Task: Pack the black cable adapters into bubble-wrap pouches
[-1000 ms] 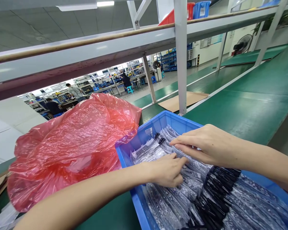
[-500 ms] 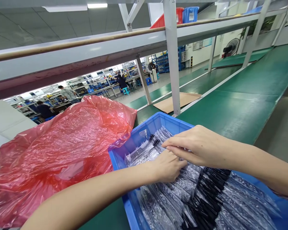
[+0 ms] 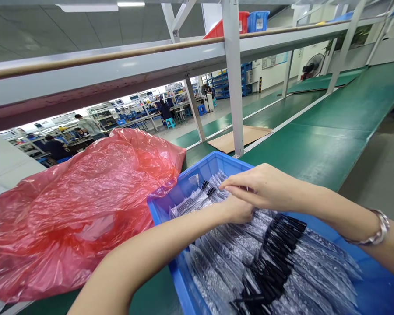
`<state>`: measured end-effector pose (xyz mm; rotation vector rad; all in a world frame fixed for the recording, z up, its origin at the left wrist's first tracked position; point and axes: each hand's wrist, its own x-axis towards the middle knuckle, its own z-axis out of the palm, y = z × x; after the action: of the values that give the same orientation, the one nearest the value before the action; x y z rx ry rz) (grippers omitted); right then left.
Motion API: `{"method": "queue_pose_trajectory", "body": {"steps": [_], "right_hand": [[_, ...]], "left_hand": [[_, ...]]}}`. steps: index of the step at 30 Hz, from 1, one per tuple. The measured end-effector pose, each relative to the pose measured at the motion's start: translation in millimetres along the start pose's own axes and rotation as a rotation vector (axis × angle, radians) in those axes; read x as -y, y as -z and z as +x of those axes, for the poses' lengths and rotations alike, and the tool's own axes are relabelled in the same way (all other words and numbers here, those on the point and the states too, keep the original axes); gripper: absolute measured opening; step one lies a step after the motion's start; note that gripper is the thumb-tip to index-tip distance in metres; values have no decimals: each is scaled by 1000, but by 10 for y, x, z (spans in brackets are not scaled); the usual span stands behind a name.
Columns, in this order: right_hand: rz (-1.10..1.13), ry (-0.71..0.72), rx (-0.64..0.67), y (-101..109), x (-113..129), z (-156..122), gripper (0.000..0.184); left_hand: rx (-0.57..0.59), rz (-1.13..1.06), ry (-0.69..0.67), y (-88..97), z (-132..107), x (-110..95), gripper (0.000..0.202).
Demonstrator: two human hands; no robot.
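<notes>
The right hand lies fingers-together on the clear packets, pinching one near the far end of the blue bin. The left hand rests beneath it on the packets — its grip is hidden. The bin sits on the green bench, a red plastic bag touching its left wall.

bin: glossy blue plastic | bag: crinkled red film

Both hands now sit further toward the far end of the blue bin. Right hand overlaps left hand more than before, fingertips at the farthest packets. A bracelet comes into view on the right wrist.
</notes>
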<state>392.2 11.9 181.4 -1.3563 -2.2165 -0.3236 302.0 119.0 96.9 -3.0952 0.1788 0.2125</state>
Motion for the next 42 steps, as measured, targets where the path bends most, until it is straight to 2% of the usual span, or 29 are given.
{"method": "queue_pose_trajectory", "body": {"steps": [3, 6, 8, 10, 13, 15, 17, 20, 23, 29, 33, 37, 42], "right_hand": [[-31, -40, 32, -51, -121, -7, 28], [-28, -80, 52, -102, -235, -22, 30], [-22, -95, 52, -114, -285, -27, 33], [-24, -109, 42, -104, -307, -24, 35], [-19, -118, 30, -72, -300, -13, 35], [-11, -123, 28, -60, -286, -7, 36], [-6, -130, 29, -62, -277, -4, 37], [-2, -144, 39, -76, -277, -6, 40], [-2, -162, 47, -83, -289, -11, 41], [1, -177, 67, -78, -299, -11, 41], [2, -176, 83, -85, -301, -14, 42], [4, -175, 87, -92, -312, -18, 43], [-2, -178, 92, -97, -320, -14, 43]], "left_hand": [[4, 6, 66, 42, 111, -108, 47], [111, 11, 150, 160, 31, -251, 47], [155, 4, 161, 306, -159, -381, 45], [199, -34, 95, 489, -429, -549, 39], [371, -229, -52, 716, -852, -849, 28], [463, -384, -128, 768, -1058, -1042, 25], [502, -465, -172, 737, -1171, -1196, 25], [566, -475, -179, 630, -1207, -1329, 31], [627, -470, -161, 570, -1195, -1366, 38], [756, -475, -193, 570, -1172, -1417, 50], [870, -402, -135, 548, -1086, -1490, 54], [859, -378, -64, 503, -1034, -1509, 53], [752, -415, -53, 467, -1061, -1498, 46]]}}
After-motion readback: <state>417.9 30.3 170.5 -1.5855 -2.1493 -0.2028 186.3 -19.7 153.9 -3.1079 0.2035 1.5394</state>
